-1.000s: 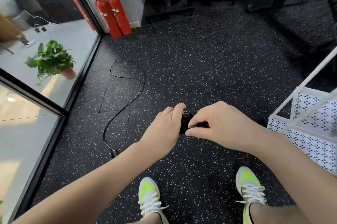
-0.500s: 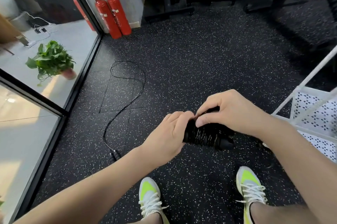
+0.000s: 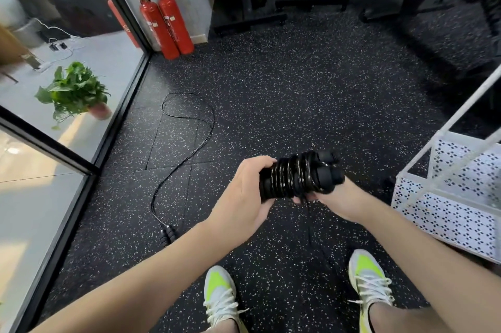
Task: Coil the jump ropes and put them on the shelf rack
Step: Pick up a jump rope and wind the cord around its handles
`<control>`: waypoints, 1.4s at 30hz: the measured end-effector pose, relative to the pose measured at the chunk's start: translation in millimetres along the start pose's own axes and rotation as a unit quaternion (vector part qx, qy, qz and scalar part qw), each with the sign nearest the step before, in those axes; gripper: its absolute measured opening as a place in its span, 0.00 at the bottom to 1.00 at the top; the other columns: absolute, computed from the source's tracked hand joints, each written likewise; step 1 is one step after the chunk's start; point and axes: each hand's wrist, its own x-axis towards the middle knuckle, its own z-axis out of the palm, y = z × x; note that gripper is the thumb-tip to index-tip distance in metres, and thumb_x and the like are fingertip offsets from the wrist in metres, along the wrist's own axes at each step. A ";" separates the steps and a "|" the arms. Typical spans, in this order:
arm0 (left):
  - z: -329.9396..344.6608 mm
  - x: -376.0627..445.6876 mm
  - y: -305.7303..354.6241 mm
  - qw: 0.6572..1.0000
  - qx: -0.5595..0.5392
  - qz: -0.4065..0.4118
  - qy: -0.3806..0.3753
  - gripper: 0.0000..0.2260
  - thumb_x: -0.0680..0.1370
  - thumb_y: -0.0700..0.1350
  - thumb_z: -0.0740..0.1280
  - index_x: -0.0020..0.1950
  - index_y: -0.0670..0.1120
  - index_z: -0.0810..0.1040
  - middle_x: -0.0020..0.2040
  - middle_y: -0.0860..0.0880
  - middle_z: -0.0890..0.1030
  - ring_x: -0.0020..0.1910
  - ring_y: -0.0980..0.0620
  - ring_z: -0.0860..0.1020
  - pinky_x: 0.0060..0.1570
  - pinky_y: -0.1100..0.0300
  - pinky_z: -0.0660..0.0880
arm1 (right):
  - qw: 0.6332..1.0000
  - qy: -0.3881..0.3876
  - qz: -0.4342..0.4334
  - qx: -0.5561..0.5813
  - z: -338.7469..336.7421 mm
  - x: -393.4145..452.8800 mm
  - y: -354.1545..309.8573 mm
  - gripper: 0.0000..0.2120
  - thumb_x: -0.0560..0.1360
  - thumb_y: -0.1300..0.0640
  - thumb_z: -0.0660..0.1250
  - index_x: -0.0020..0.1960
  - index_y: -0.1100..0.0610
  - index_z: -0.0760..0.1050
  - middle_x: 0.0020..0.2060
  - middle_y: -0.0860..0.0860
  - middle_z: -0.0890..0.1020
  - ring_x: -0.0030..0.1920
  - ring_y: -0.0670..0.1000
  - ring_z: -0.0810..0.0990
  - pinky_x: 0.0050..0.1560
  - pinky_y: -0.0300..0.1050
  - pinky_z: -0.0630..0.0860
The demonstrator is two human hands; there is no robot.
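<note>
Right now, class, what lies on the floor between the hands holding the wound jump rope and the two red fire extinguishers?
In the head view, only bare speckled floor lies between the hands' wound jump rope and the fire extinguishers; the loose rope lies off to the left.

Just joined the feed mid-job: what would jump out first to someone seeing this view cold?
Dead centre, both hands hold a coiled jump rope: the left hand wraps one end, the right hand supports it from below. A second jump rope lies uncoiled on the speckled floor to the left. The white shelf rack stands at the right edge, and two red fire extinguishers stand at the back wall.
</note>
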 end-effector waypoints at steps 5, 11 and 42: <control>7.0 11.7 3.5 0.996 0.030 -0.074 0.028 0.30 0.76 0.31 0.70 0.65 0.57 0.60 0.61 0.45 0.74 0.58 0.47 0.74 0.56 0.57 0.70 | 0.981 0.000 0.090 -0.174 37.0 0.2 6.8 0.13 0.86 0.55 0.54 0.53 0.59 0.75 0.37 0.51 0.83 0.34 0.47 0.79 0.46 0.52 0.83; 13.9 30.3 -10.1 0.991 0.111 -0.072 0.027 0.34 0.73 0.26 0.64 0.68 0.55 0.57 0.64 0.44 0.69 0.59 0.45 0.69 0.59 0.51 0.70 | 0.925 -0.010 0.043 -0.376 71.8 -13.3 -2.7 0.09 0.84 0.54 0.55 0.59 0.57 0.70 0.41 0.51 0.78 0.32 0.49 0.76 0.29 0.40 0.68; 5.7 -6.1 -4.7 0.990 0.023 0.118 -0.069 0.34 0.66 0.25 0.71 0.65 0.45 0.60 0.61 0.47 0.66 0.50 0.45 0.73 0.46 0.50 0.74 | 0.992 -0.037 -0.074 -0.099 -19.3 9.6 -37.0 0.07 0.66 0.54 0.80 0.44 0.52 0.86 0.41 0.54 0.86 0.41 0.50 0.82 0.48 0.49 0.78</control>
